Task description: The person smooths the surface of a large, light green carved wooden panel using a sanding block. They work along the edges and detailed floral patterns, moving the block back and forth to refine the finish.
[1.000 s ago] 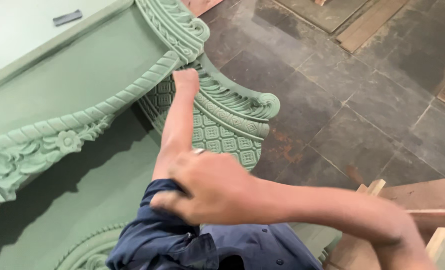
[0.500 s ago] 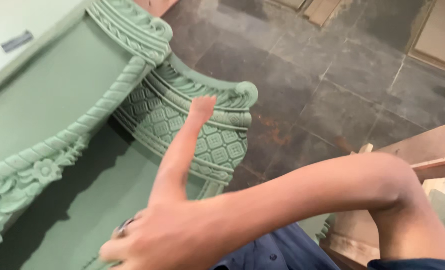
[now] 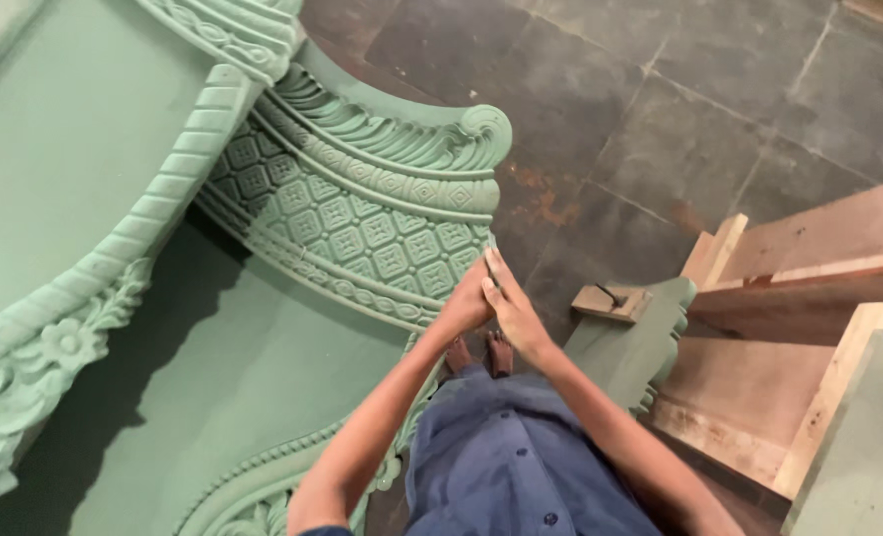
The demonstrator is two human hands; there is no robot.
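Head camera is looking straight down, and your two hands are meeting at the centre of the frame. Your left hand (image 3: 464, 303) is pressing against the lower edge of the carved green panel (image 3: 362, 213), its fingers lying together and tucked against your other hand; how they are curled you cannot tell from this angle. Your right hand (image 3: 511, 308) is lying alongside it, palm to palm, fingers straight and held together, fingertips pointing up the frame and touching the panel's lower right corner. Neither hand is clamping on anything that shows.

The carved green panel is occupying the upper centre of the frame. It is curving, is carrying a diamond lattice with scalloped bands above it, and is ending in a scroll (image 3: 486, 124) at its upper right. To its left a rope-twist moulding (image 3: 168, 194) is running diagonally from upper centre toward the left edge, ending in floral carving (image 3: 34, 367) at lower left. A flat green surface (image 3: 253, 387) is lying below the panel.

Your blue shirt (image 3: 506, 462) is filling the lower centre. Bare wooden boards (image 3: 809, 263) are sitting at the right of the frame, beside a small green carved piece (image 3: 640, 333). Dark stone floor tiles (image 3: 679, 109) are covering the upper right.
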